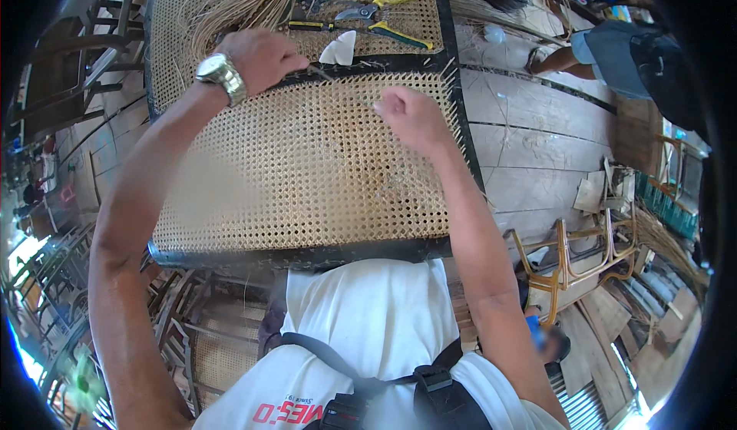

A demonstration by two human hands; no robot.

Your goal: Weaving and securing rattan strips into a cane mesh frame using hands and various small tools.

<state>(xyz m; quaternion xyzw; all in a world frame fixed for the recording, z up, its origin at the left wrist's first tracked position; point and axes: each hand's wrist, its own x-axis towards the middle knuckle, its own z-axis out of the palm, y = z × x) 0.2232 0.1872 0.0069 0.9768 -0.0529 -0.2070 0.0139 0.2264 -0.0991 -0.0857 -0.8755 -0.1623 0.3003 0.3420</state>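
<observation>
A woven cane panel (307, 173) in a dark frame lies in front of me, with loose strand ends along its right and far edges. My left hand (262, 57), with a metal watch on the wrist, is over the frame's dark crossbar. Its fingers are closed, and a thin cane strand (321, 72) seems to run from them toward the right. Above the panel's far right part, my right hand (416, 119) is curled closed. Whatever its fingers grip is too small to make out.
Past the crossbar, a second cane panel holds a bundle of cane strands (242, 11), yellow-handled pruning shears (368, 9), a yellow-and-black-handled tool (315, 26) and a white folded piece (338, 48). Another person (614, 57) is at the far right. Chair frames (572, 249) stand at right.
</observation>
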